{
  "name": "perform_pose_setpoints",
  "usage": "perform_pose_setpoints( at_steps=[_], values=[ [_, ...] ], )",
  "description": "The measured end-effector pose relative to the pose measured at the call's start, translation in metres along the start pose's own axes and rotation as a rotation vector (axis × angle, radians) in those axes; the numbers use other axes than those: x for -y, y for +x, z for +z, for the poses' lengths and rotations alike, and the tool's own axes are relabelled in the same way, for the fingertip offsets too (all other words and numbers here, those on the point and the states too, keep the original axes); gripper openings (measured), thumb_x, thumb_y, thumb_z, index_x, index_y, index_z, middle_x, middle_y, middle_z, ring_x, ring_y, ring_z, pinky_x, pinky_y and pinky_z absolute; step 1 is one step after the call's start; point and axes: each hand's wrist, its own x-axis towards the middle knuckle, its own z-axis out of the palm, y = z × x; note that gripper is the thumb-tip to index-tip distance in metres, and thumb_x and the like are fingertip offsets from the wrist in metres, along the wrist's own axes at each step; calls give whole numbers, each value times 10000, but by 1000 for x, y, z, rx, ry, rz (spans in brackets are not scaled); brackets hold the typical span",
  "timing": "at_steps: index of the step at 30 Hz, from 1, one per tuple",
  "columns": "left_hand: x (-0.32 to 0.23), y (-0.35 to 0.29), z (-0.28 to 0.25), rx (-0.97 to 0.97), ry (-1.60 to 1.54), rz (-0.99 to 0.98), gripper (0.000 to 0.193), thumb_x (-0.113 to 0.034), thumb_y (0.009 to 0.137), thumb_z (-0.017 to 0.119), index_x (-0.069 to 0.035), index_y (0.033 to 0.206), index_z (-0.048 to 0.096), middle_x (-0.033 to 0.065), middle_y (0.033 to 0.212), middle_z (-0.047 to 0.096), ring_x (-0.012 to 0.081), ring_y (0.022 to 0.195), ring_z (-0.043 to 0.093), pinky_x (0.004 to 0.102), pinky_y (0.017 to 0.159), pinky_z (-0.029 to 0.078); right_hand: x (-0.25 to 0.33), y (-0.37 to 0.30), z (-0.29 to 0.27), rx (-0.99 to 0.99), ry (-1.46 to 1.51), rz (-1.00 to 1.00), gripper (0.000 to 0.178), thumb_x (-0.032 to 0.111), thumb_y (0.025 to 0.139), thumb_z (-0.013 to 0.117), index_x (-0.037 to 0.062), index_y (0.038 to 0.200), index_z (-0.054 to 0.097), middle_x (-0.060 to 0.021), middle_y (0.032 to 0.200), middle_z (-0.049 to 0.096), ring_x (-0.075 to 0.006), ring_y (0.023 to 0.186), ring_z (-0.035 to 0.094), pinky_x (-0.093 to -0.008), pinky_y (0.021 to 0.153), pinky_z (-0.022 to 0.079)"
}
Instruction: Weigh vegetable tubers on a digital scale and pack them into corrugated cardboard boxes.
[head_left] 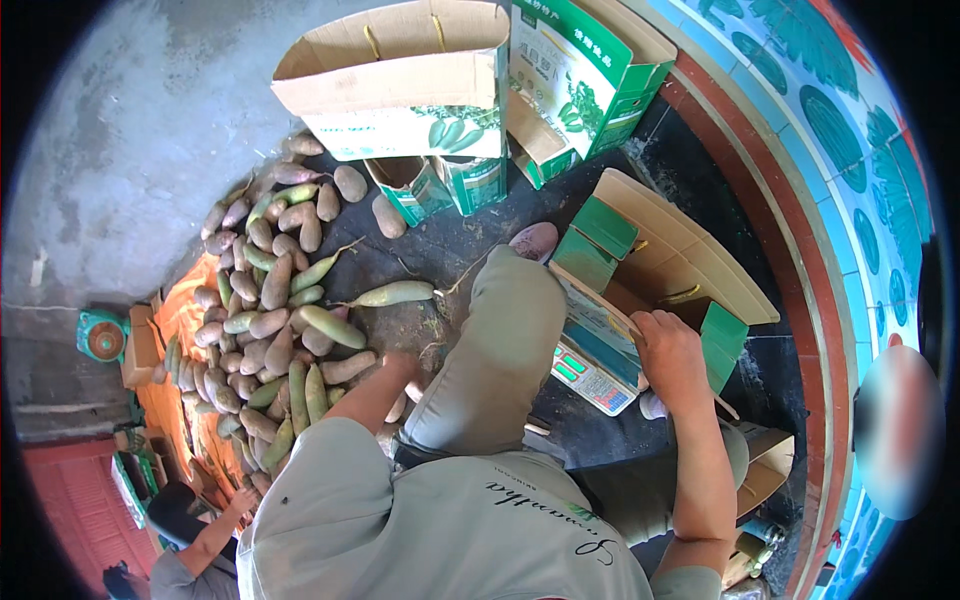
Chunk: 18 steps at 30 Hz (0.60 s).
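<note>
My right hand [670, 352] is closed over the near edge of an open cardboard box [715, 265] with green flaps. The box stands over a digital scale [592, 382] with a lit green display. My left arm reaches down beside my bent knee, and the left hand [403, 368] is mostly hidden there, its fingers out of sight. Close to it lies the large heap of soil-covered radishes [290, 290], green to brownish. One long pale green radish [393, 293] with a thin root lies apart, in front of my knee.
Two upright cartons, one white and green [400, 105] and one green [570, 85], stand at the far side. An orange sheet [160, 385] lies under the heap's left edge. A co-worker's hand [243, 500] touches the heap at lower left. A tiled wall [815, 130] curves along the right.
</note>
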Motion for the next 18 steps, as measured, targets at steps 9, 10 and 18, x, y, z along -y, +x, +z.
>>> perform_pose_setpoints(
  at_steps=[9, 10, 18],
  values=[
    [18, -31, -28, -188, -301, -110, 668, -658, 759, 564, -157, 1196, 636, 118, 1212, 619, 301, 1139, 584, 405, 919, 477, -6, -7, 7, -45, -95, -26, 65, 91, 755, 606, 70, 813, 585, -71, 745, 584, -234, 750, 614, -347, 647, 505],
    [19, -46, -43, -233, -319, -85, 679, -675, 759, 553, -148, 1177, 647, 135, 1177, 633, 317, 1130, 585, 409, 916, 478, -8, -9, 10, -25, -113, -36, 60, 89, 749, 599, 72, 804, 583, -71, 745, 586, -228, 752, 616, -341, 645, 504],
    [62, -121, -159, -1053, -764, -113, 619, -572, 753, 629, 23, 924, 653, 255, 954, 654, 390, 943, 631, 449, 805, 485, -5, -8, 12, -34, -129, -43, 78, 74, 747, 584, 69, 823, 599, -76, 769, 604, -229, 768, 623, -337, 664, 511]
  ],
)
